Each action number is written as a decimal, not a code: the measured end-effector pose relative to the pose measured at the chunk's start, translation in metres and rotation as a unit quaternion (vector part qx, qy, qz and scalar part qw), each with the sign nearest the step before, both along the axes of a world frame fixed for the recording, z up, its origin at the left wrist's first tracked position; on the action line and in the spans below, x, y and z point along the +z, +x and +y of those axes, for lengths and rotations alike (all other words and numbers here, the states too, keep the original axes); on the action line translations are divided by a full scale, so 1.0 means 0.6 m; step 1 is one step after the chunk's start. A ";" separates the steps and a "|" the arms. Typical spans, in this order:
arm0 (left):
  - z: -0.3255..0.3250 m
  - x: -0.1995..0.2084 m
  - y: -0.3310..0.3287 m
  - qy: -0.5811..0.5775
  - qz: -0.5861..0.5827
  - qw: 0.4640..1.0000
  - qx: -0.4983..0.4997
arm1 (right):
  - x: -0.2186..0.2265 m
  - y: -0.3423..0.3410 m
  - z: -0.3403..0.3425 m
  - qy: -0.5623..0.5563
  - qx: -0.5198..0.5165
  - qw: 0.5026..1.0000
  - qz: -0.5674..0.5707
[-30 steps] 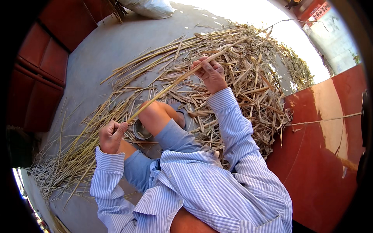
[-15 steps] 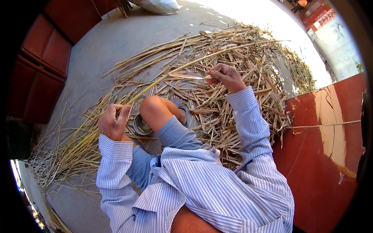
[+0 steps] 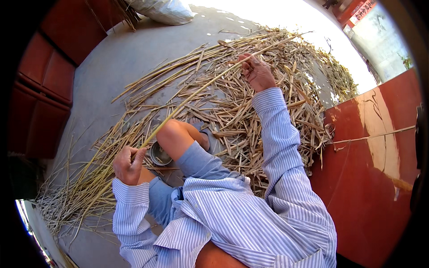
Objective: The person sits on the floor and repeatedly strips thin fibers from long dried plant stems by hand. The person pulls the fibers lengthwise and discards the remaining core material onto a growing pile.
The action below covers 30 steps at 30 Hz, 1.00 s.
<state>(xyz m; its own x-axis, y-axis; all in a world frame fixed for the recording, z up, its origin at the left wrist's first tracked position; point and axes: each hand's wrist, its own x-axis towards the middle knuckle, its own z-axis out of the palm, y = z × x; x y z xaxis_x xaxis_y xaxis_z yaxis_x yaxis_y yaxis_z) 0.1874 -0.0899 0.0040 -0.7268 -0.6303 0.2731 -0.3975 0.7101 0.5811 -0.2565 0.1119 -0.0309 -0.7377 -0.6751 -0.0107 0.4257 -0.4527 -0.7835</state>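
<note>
A long, thin yellowish dry stalk, like a reed, slants from lower left to upper right across my raised knee. Its lower part sits in my left hand, whose fingers are wrapped round it beside my left thigh. Farther up, the fingers of my right hand are bent about the same stalk, above the heap of dry husks. Whether the right fingers press tightly on it is hard to see. More stalks lie in a loose bundle on the floor to the left, partly behind my left hand.
Beside my knee a small round metal bowl stands on the grey floor. Red cabinets line the left. A red panel stands close on the right. A whitish sack lies at the far left.
My right hand has let go of a pale peeled strip and moved up and left onto the stalk. The left hand keeps its hold, slightly lower in view.
</note>
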 end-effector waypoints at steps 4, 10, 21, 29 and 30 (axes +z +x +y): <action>-0.006 -0.014 0.056 0.015 -0.006 1.000 0.026 | -0.037 -0.003 -0.014 0.014 0.011 0.999 -0.033; 0.017 -0.023 0.127 -0.147 0.019 0.989 0.025 | -0.047 0.045 -0.060 0.099 -0.019 0.993 -0.060; 0.030 0.021 0.028 -0.264 -0.034 0.964 0.017 | -0.025 0.185 -0.111 0.100 0.058 0.990 -0.083; 0.035 0.009 -0.082 -0.164 -0.002 0.986 -0.030 | -0.040 0.145 -0.086 0.083 -0.023 0.993 -0.082; 0.033 0.004 -0.076 -0.156 -0.007 0.987 -0.024 | -0.055 0.079 -0.060 0.091 -0.099 0.986 -0.103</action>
